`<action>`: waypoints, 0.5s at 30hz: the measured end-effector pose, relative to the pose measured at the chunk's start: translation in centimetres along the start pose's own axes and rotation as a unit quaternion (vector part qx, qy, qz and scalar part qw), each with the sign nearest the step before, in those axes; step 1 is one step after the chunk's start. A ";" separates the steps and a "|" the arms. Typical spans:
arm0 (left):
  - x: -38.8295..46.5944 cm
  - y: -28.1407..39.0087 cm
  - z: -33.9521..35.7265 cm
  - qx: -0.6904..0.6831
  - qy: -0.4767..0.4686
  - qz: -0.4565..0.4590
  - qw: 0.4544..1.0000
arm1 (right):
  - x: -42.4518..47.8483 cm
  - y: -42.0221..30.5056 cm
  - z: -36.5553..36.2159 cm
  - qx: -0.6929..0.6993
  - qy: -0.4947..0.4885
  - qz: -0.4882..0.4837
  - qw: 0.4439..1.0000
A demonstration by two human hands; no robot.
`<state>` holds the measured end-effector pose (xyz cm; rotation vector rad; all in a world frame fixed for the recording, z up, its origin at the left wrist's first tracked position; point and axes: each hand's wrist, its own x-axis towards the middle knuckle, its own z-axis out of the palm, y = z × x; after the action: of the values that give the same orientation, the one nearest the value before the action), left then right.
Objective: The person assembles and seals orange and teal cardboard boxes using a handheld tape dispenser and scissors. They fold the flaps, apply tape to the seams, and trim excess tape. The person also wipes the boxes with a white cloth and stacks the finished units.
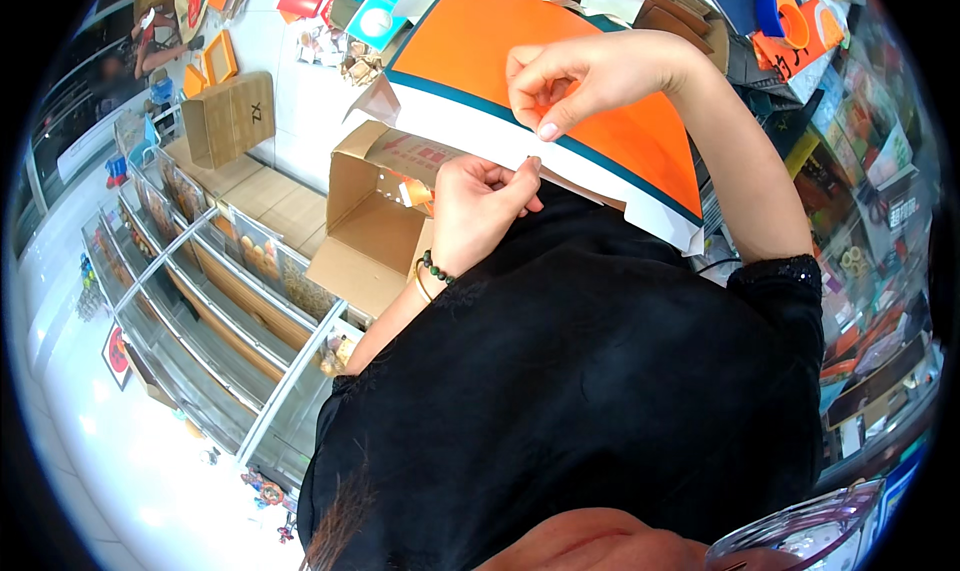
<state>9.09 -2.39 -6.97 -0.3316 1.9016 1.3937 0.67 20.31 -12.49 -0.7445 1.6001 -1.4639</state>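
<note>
A cardboard piece with an orange panel (472,38), a dark teal border and a white flap (450,124) lies in front of my torso. Over its lower border hovers my right hand (562,83), fingers curled and thumb tip close to the forefinger. My left hand (484,199), with a beaded bracelet and a gold bangle at the wrist, is at the flap's near edge. Its thumb and forefinger come together there. Whether either hand pinches something thin is not clear. Beside my left hand stands an open brown carton (375,218) with small orange and white items inside.
Left of me run display shelves (225,293) with clear bins. A second brown carton (229,120) stands behind them. Turquoise boxes (375,15) and flattened cardboard (675,15) lie beyond the orange panel. Packaged goods (862,271) crowd the right side. A person (146,45) is far off, upper left.
</note>
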 end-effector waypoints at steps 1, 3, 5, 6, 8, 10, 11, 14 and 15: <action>0.0 0.0 0.0 0.003 0.000 0.001 1.000 | 0.0 0.1 0.1 -0.008 0.002 -0.002 1.000; 0.1 0.0 0.0 0.004 -0.001 0.001 1.000 | 0.1 0.1 0.3 -0.033 0.007 -0.001 0.999; 0.0 0.1 0.1 0.002 -0.001 0.001 1.000 | 0.2 -0.2 0.7 -0.066 0.013 0.005 0.998; 0.1 0.1 0.1 0.001 -0.003 0.002 1.000 | 0.3 -0.2 0.8 -0.068 0.019 0.001 0.997; 0.1 0.1 0.0 -0.001 -0.006 0.003 1.000 | 0.2 -0.1 1.0 -0.073 0.031 -0.009 0.997; 0.1 0.2 0.0 -0.002 -0.008 0.005 1.000 | 0.3 -0.2 1.2 -0.070 0.041 -0.003 0.997; 0.1 0.2 0.0 -0.003 -0.009 0.007 1.000 | 0.3 -0.3 1.3 -0.068 0.046 0.000 0.997; 0.2 0.0 0.0 0.008 -0.011 0.010 1.000 | 0.2 -0.4 1.6 -0.058 0.068 0.010 0.996; 0.2 0.0 0.0 0.005 -0.011 0.011 1.000 | 0.2 -0.4 1.7 -0.058 0.072 0.011 0.996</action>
<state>8.96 -2.37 -7.08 -0.2918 1.8989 1.3968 1.97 19.25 -12.11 -0.6974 1.8092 -1.4474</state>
